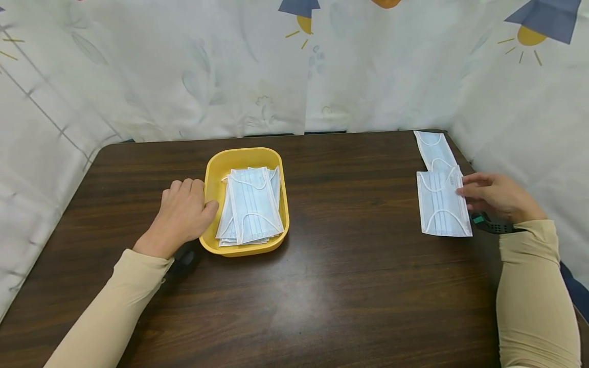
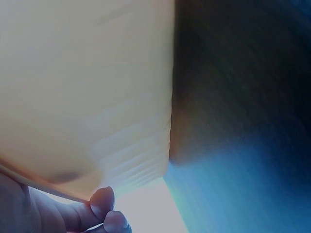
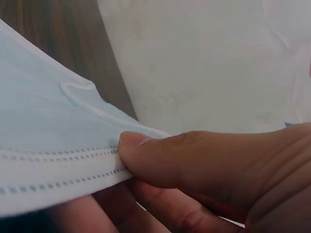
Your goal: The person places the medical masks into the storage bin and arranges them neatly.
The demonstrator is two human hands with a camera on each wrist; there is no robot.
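From the head view I have my left hand (image 1: 184,214) resting against the left wall of the yellow tray (image 1: 214,176), fingers curled loosely over its rim and thumb lying along the side; the grip there is light contact rather than a firm hold, and the left wrist view shows only blurred yellow wall with two fingertips (image 2: 103,198) at its lower edge. A stack of pale blue face masks (image 1: 252,207) lies inside the tray, near the middle of the dark wooden bench (image 1: 349,286). My right hand (image 1: 494,197) is at the far right of the bench, pinching the right edge of the nearer mask (image 1: 440,204), which lies flat there. In the right wrist view my thumb (image 3: 194,160) presses on top of the mask's stitched border (image 3: 58,170), with fingers underneath. A second mask (image 1: 433,149) lies just behind it, overlapping its far end, close to the bench's back corner by the white patterned curtain (image 1: 230,76).
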